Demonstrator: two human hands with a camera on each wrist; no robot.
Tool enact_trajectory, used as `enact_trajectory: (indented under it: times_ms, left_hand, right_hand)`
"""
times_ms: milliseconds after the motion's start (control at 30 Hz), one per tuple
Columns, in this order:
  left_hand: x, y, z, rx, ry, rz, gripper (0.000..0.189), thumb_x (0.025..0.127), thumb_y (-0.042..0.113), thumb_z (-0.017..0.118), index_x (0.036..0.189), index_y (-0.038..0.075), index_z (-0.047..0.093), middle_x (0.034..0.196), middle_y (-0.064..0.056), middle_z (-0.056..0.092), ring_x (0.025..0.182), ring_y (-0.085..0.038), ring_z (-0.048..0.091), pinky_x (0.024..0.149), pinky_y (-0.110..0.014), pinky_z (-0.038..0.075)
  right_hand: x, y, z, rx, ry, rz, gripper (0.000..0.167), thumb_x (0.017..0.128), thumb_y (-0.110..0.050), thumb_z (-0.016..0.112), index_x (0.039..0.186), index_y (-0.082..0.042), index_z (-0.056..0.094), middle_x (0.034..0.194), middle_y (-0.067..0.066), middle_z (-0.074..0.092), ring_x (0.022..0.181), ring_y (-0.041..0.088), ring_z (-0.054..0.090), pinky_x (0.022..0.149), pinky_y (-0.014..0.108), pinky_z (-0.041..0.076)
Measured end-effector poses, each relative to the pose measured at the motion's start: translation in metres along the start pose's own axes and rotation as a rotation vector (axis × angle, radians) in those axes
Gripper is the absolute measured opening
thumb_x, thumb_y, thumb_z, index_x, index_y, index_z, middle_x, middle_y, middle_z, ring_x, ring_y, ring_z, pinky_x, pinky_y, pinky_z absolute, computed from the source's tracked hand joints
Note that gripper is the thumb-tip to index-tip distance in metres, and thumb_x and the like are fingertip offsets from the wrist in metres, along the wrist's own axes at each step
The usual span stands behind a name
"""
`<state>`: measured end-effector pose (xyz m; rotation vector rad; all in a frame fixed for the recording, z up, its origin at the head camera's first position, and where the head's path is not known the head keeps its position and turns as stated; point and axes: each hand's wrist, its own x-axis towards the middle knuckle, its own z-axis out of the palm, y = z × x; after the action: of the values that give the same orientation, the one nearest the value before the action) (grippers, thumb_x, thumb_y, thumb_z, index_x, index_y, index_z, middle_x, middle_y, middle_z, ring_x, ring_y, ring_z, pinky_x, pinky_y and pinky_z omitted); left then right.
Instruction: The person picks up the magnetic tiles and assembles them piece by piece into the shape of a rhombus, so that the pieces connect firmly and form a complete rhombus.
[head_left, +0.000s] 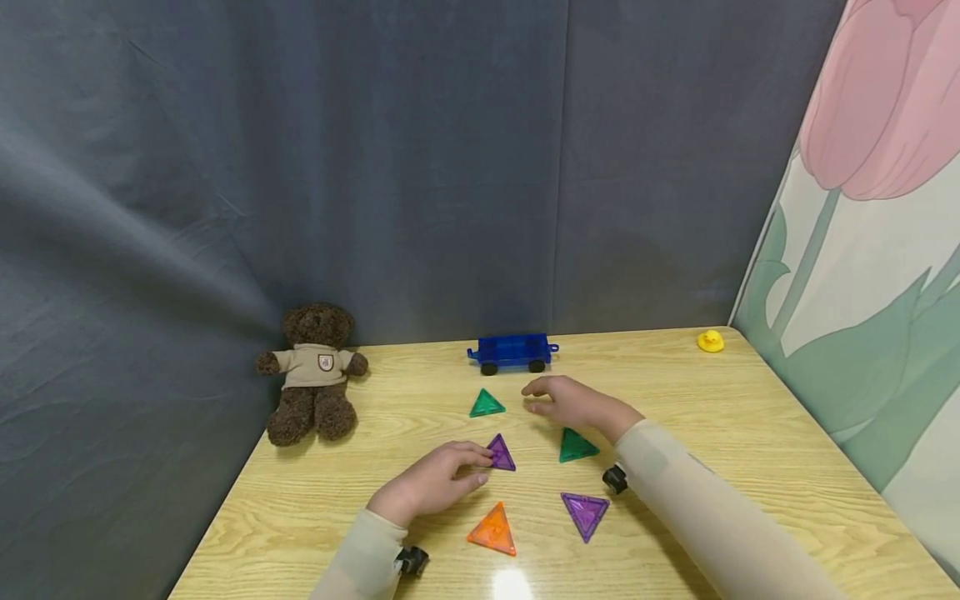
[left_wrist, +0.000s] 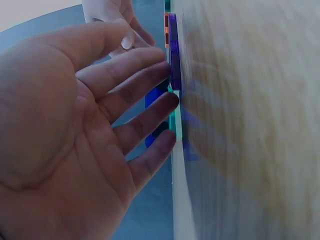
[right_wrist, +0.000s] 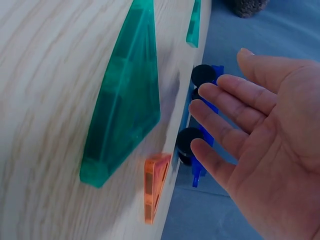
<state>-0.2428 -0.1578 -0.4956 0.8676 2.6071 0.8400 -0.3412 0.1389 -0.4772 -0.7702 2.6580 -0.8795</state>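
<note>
My left hand [head_left: 433, 482] is low over the table, its fingertips at the left edge of a purple triangular tile [head_left: 502, 456]. In the left wrist view its fingers [left_wrist: 142, 97] are spread and loosely bent, with nothing gripped. Farther right, my right hand [head_left: 576, 406] hovers palm down above the table, fingers loosely extended and holding nothing. A dark green triangle [head_left: 576, 447] lies under its wrist. An orange tile [right_wrist: 156, 186] shows near its fingers in the right wrist view, hidden in the head view. A smaller green triangle [head_left: 487, 405] lies between the hands, farther back.
A blue wheeled wagon [head_left: 513, 351] stands at the back by the grey curtain [head_left: 420, 167]. Nearer the front lie an orange triangle [head_left: 494, 532] and another purple triangle [head_left: 585, 515]. A brown teddy bear [head_left: 315, 371] sits at left, a yellow duck [head_left: 710, 341] at the back right corner.
</note>
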Motion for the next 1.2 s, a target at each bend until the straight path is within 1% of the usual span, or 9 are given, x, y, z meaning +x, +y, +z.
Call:
enact_trajectory:
  times_ms: [133, 267, 467, 667, 767, 900, 1000, 1133, 1200]
  left_hand:
    - [-0.001, -0.003, -0.001, 0.01, 0.022, -0.006, 0.035, 0.109, 0.033, 0.06, 0.136, 0.016, 0.071, 0.145, 0.008, 0.059, 0.138, -0.019, 0.052, 0.116, -0.044, 0.042]
    - [-0.002, -0.009, -0.003, 0.004, 0.045, -0.029, 0.032, 0.108, 0.031, 0.062, 0.133, 0.014, 0.074, 0.14, 0.009, 0.061, 0.134, -0.017, 0.055, 0.114, -0.043, 0.045]
    - [-0.006, -0.017, -0.008, -0.003, 0.099, -0.052, 0.03, 0.107, 0.028, 0.065, 0.129, 0.012, 0.075, 0.136, 0.005, 0.062, 0.129, -0.019, 0.057, 0.111, -0.044, 0.047]
    - [-0.011, -0.025, -0.012, 0.004, 0.141, -0.081, 0.034, 0.106, 0.028, 0.066, 0.133, 0.009, 0.072, 0.125, 0.007, 0.06, 0.121, -0.019, 0.059, 0.106, -0.044, 0.051]
    - [-0.012, -0.029, -0.013, 0.003, 0.159, -0.092, 0.035, 0.106, 0.029, 0.066, 0.134, 0.008, 0.072, 0.123, 0.007, 0.059, 0.12, -0.019, 0.059, 0.105, -0.045, 0.051]
    - [-0.014, -0.036, -0.013, 0.009, 0.197, -0.086, 0.034, 0.105, 0.026, 0.067, 0.132, 0.007, 0.073, 0.122, 0.005, 0.059, 0.118, -0.021, 0.06, 0.103, -0.045, 0.052]
    - [-0.015, -0.041, -0.014, 0.011, 0.222, -0.081, 0.032, 0.105, 0.025, 0.067, 0.13, 0.006, 0.073, 0.119, 0.006, 0.059, 0.113, -0.02, 0.06, 0.098, -0.044, 0.053]
    - [-0.016, -0.046, -0.015, -0.018, 0.228, -0.086, 0.031, 0.106, 0.024, 0.065, 0.13, 0.007, 0.073, 0.118, 0.006, 0.059, 0.108, -0.017, 0.06, 0.093, -0.041, 0.053]
    - [-0.016, -0.048, -0.015, -0.032, 0.232, -0.087, 0.03, 0.107, 0.023, 0.064, 0.131, 0.007, 0.073, 0.118, 0.005, 0.059, 0.108, -0.017, 0.06, 0.092, -0.041, 0.053]
  right_hand:
    - [0.002, -0.003, 0.004, 0.012, -0.005, 0.004, 0.039, 0.109, -0.021, 0.06, 0.143, -0.004, 0.062, 0.143, 0.01, 0.063, 0.135, 0.034, 0.056, 0.112, 0.052, 0.046]
    - [0.003, -0.008, 0.006, 0.021, -0.028, 0.01, 0.038, 0.109, -0.019, 0.06, 0.144, -0.005, 0.062, 0.144, 0.01, 0.062, 0.136, 0.034, 0.055, 0.112, 0.053, 0.045]
    - [0.006, -0.015, 0.011, 0.034, -0.04, 0.009, 0.038, 0.108, -0.02, 0.062, 0.144, -0.007, 0.063, 0.143, 0.008, 0.063, 0.135, 0.032, 0.056, 0.112, 0.052, 0.045]
    - [0.011, -0.018, 0.016, 0.036, -0.04, 0.009, 0.036, 0.108, -0.019, 0.063, 0.142, -0.007, 0.064, 0.141, 0.009, 0.064, 0.132, 0.031, 0.058, 0.111, 0.051, 0.047]
    - [0.013, -0.019, 0.018, 0.037, -0.047, 0.0, 0.036, 0.108, -0.018, 0.062, 0.141, -0.007, 0.064, 0.14, 0.008, 0.064, 0.131, 0.031, 0.058, 0.109, 0.049, 0.048]
    - [0.014, -0.022, 0.02, 0.029, -0.068, -0.022, 0.036, 0.109, -0.016, 0.059, 0.143, -0.006, 0.063, 0.141, 0.009, 0.062, 0.132, 0.03, 0.058, 0.109, 0.048, 0.049]
    - [0.016, -0.024, 0.022, 0.024, -0.077, -0.04, 0.036, 0.109, -0.013, 0.057, 0.145, -0.005, 0.062, 0.143, 0.011, 0.062, 0.133, 0.031, 0.057, 0.11, 0.05, 0.048]
    - [0.018, -0.026, 0.025, 0.032, -0.085, -0.057, 0.037, 0.11, -0.01, 0.054, 0.146, -0.006, 0.061, 0.145, 0.01, 0.06, 0.135, 0.032, 0.055, 0.112, 0.051, 0.046]
    - [0.019, -0.026, 0.026, 0.038, -0.095, -0.06, 0.037, 0.111, -0.009, 0.053, 0.147, -0.007, 0.06, 0.147, 0.009, 0.059, 0.137, 0.032, 0.053, 0.113, 0.051, 0.045]
